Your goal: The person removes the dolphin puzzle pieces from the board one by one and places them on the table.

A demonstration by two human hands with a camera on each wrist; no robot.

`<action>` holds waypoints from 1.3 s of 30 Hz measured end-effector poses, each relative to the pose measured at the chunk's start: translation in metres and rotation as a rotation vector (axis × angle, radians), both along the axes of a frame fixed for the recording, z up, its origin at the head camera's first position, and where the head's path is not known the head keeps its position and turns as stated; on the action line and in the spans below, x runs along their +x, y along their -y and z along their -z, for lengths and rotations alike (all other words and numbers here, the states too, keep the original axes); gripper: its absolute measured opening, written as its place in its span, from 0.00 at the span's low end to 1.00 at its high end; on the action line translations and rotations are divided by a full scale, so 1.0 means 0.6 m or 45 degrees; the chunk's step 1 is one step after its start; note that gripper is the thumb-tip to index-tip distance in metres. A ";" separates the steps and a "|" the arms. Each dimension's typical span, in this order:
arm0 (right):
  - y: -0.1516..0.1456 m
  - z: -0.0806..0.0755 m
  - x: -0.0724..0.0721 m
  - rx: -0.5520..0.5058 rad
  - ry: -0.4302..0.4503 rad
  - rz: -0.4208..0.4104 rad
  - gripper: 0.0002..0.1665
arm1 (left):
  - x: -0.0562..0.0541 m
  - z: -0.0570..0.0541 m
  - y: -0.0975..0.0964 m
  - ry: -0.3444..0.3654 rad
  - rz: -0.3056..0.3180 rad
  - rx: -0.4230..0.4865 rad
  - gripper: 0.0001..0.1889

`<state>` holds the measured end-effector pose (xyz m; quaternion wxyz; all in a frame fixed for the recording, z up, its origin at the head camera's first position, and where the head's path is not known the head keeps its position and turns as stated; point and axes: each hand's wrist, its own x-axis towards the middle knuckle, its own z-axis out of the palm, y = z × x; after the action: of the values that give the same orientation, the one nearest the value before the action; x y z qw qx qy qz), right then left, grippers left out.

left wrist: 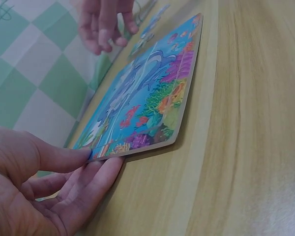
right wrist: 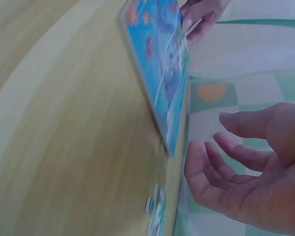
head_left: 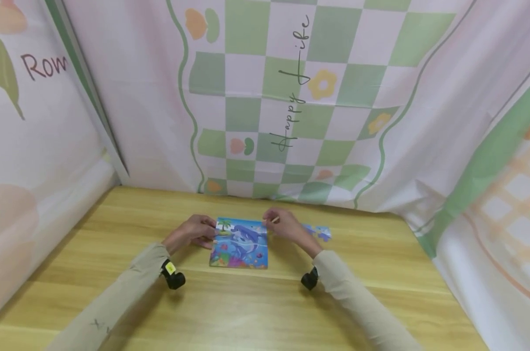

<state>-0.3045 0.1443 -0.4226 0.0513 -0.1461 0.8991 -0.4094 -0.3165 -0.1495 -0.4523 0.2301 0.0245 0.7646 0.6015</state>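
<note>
A square jigsaw puzzle with a dolphin, a palm tree and bright coral lies between the hands in the head view. My left hand pinches its left edge. The left wrist view shows that thumb on top of the puzzle board and the fingers under its edge. Beside the upper right corner is my right hand. Seen from the right wrist, the right hand has loosely bent fingers with nothing between them, a gap away from the board.
Loose blue puzzle pieces lie on the wooden table, just right of the right hand. A checked curtain hangs along the table's back edge, with more printed cloth at the sides.
</note>
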 end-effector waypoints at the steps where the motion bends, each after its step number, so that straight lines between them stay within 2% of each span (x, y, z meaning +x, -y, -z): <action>1: 0.008 -0.002 0.000 -0.004 0.006 -0.010 0.09 | -0.001 0.001 0.000 0.007 -0.003 0.003 0.21; 4: 0.033 -0.003 0.001 0.019 0.046 -0.042 0.13 | -0.005 0.004 0.001 0.021 -0.002 0.001 0.21; 7: 0.060 -0.005 0.006 0.081 0.121 -0.090 0.22 | -0.006 0.004 0.001 0.023 -0.008 0.002 0.20; 11: 0.097 -0.003 0.008 0.169 0.212 -0.241 0.33 | -0.008 0.001 -0.001 0.016 -0.013 0.008 0.20; 14: 0.113 0.005 0.007 0.258 0.204 -0.310 0.34 | -0.008 0.000 -0.006 -0.007 0.021 0.016 0.20; 17: 0.118 0.011 0.006 0.312 0.197 -0.288 0.32 | -0.008 0.000 -0.013 -0.011 0.040 0.031 0.19; 19: 0.121 0.013 0.006 0.317 0.220 -0.267 0.31 | -0.007 0.001 -0.014 0.004 0.019 0.036 0.19; 25: 0.133 0.015 0.004 0.227 0.348 -0.286 0.30 | -0.002 0.002 -0.003 0.006 -0.040 0.015 0.19; 30: 0.134 0.021 0.003 0.185 0.416 -0.255 0.30 | -0.003 0.011 0.000 -0.029 -0.018 0.004 0.19; 33: 0.135 0.019 0.001 0.181 0.442 -0.237 0.31 | -0.004 0.012 -0.001 -0.016 -0.025 0.012 0.20; 39: 0.134 0.018 0.000 0.174 0.427 -0.265 0.32 | -0.004 0.009 0.005 0.015 0.000 0.018 0.20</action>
<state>-0.3045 0.0638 -0.4336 0.2522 -0.1642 0.8837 -0.3585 -0.3188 -0.1526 -0.4577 0.2344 0.0227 0.7589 0.6071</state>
